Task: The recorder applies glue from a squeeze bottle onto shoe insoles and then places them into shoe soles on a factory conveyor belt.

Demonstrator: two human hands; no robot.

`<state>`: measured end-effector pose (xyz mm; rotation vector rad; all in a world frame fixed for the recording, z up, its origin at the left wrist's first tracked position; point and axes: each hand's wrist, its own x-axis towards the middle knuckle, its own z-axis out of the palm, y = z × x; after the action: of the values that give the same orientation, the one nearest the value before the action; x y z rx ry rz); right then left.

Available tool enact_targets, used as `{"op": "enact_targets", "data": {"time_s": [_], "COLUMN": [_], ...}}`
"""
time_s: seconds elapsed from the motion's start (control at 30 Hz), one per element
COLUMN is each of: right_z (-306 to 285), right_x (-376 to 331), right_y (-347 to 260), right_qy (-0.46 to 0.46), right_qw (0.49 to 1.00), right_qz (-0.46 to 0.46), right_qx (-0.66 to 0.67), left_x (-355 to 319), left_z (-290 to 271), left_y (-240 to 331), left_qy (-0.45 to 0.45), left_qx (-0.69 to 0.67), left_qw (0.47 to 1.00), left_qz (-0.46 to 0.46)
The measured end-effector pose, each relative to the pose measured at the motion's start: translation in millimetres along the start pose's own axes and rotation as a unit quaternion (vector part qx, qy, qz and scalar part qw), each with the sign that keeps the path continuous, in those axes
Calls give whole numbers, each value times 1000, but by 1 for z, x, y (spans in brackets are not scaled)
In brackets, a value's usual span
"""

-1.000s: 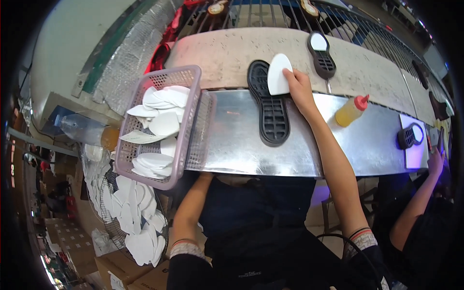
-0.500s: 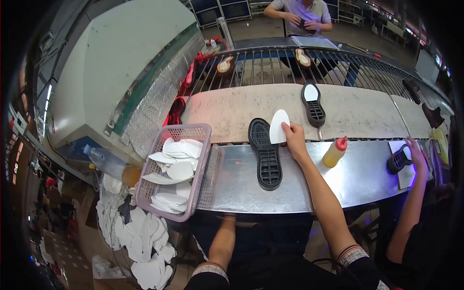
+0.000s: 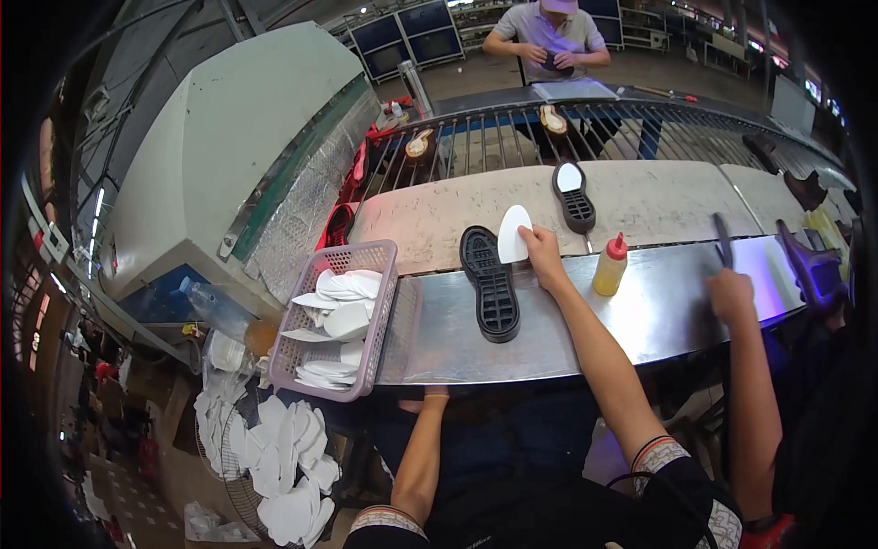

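My right hand [image 3: 545, 256] pinches a white, pointed-oval pad [image 3: 515, 234] by its right edge. The pad is held upright by the forefoot of a black shoe sole [image 3: 494, 297]; whether they touch I cannot tell. This sole lies with its ribbed, gridded side up on the metal table, its toe end reaching the pale conveyor belt. At the table's front edge is my left hand [image 3: 428, 399], its fingers mostly hidden beneath the edge. Left of the sole, a mauve plastic basket [image 3: 389, 302] holds several white pads.
A squeeze bottle [image 3: 610, 267] with a red cap stands right of my hand. Another black sole [image 3: 576, 206] with a white heel pad lies on the belt [image 3: 457, 197]. A co-worker's hand [image 3: 732, 295] is at the right. More white pads [image 3: 288, 448] fill a wire basket below.
The whole view has shifted slightly. The co-worker's hand at the right has moved left, with a dark, blurred piece at it. My right hand still holds the white pad beside the sole.
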<state>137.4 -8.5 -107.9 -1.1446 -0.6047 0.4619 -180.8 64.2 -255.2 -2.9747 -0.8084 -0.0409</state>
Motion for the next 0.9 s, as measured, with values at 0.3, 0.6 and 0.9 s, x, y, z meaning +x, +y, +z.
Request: {"op": "enact_targets", "data": {"time_s": [0.3,0.6,0.9], "right_z": [-5,-9,2], "right_x": [-1,6,12], "right_y": [14,14,8], "right_qy": [13,34,1], "right_qw": [1000,996,999], "right_qz": [-16,-47,-27], "right_qx": [-4,-72,-48], "left_x": [9,-7,-19], "left_z": [-20,-12,-62], "left_y": [9,24,26], "left_qy": [7,-77,54], "left_qx": [-6,-95,-45], "left_qw": [999,979,993], "left_qz": [-31,-162,-97]}}
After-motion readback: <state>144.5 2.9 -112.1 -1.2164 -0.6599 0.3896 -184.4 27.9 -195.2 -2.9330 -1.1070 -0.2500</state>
